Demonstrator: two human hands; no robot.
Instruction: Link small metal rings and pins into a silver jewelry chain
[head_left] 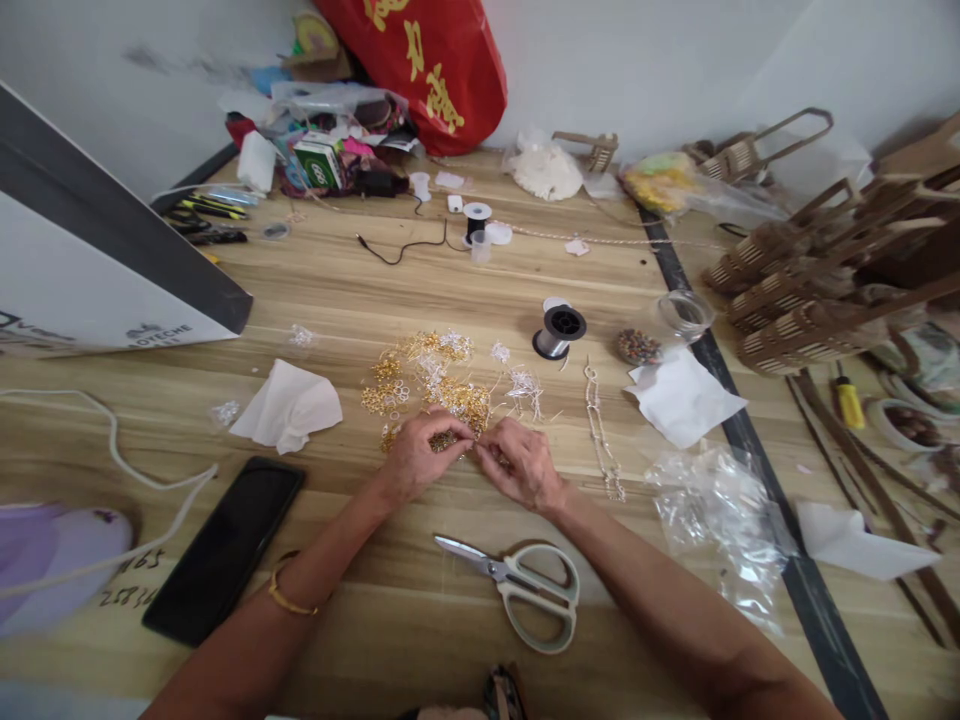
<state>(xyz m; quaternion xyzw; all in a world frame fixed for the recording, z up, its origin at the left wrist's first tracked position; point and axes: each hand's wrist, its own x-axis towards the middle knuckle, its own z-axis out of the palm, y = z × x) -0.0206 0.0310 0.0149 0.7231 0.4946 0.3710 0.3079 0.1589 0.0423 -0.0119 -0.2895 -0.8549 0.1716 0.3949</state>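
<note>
My left hand [424, 455] and my right hand [523, 462] meet fingertip to fingertip over the wooden table. Both are pinched closed, and whatever lies between the fingertips is too small to make out. Just beyond them spreads a pile of gold and silver jewelry findings [463, 400], partly hidden by my left hand. Silver pins [525, 388] lie past my right hand. A beaded chain [598, 430] stretches out to its right. Scissors [525, 585] with pale handles rest between my forearms, blades slightly apart.
A wire spool [556, 335] stands behind the pins. A jar [679, 318] lies on its side with beads [639, 346] by its mouth. Plastic bags [712, 510] and white paper [686, 395] are at right. A phone [225, 550] and a tissue [289, 408] lie at left.
</note>
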